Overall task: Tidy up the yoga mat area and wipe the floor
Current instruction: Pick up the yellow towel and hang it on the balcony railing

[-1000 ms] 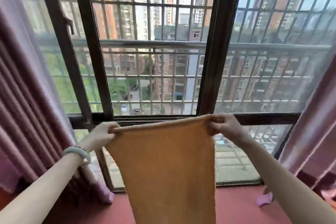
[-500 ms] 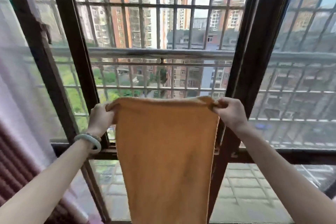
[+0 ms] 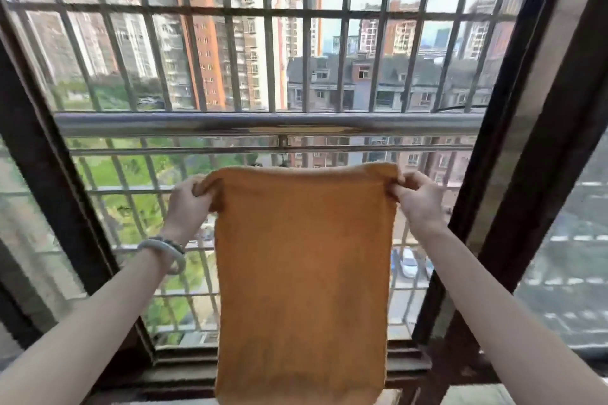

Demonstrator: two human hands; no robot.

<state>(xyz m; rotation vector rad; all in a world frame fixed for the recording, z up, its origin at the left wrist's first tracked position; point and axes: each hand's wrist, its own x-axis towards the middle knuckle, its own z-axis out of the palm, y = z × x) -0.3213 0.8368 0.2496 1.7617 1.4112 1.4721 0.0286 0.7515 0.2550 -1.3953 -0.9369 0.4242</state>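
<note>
Hanging the orange cloth [image 3: 302,273] looks to be the step in hand, judging by how it is held up flat before the steel rail [image 3: 164,124] in the window opening. The left hand [image 3: 187,204] pinches the top left corner and the right hand [image 3: 416,204] the top right one. The fingers [image 3: 403,187] are curled tight round bunched fabric on each side, so the upper edge is stretched nearly straight and the rest drops in one smooth sheet down past the sill [image 3: 184,368]. That upper edge sits below the rail, on the room side, not touching it. To do this well, lift both corners together until the edge clears the rail and carry it forward over the top. Then let a good share of the length fall on the outer side, so the weight balances and the cloth cannot slide off. The window bars [image 3: 268,59] rise at or just behind the rail, I cannot tell which, so room for the hands is probably tight; feeding the edge through flat should help. A thinner bar [image 3: 164,151] just under the rail could catch the hem. Grip matters most: a corner let go beyond the sill may mean a lost cloth, with the street far below. The bracelet [image 3: 164,251] on the left wrist might knock the metal.
</note>
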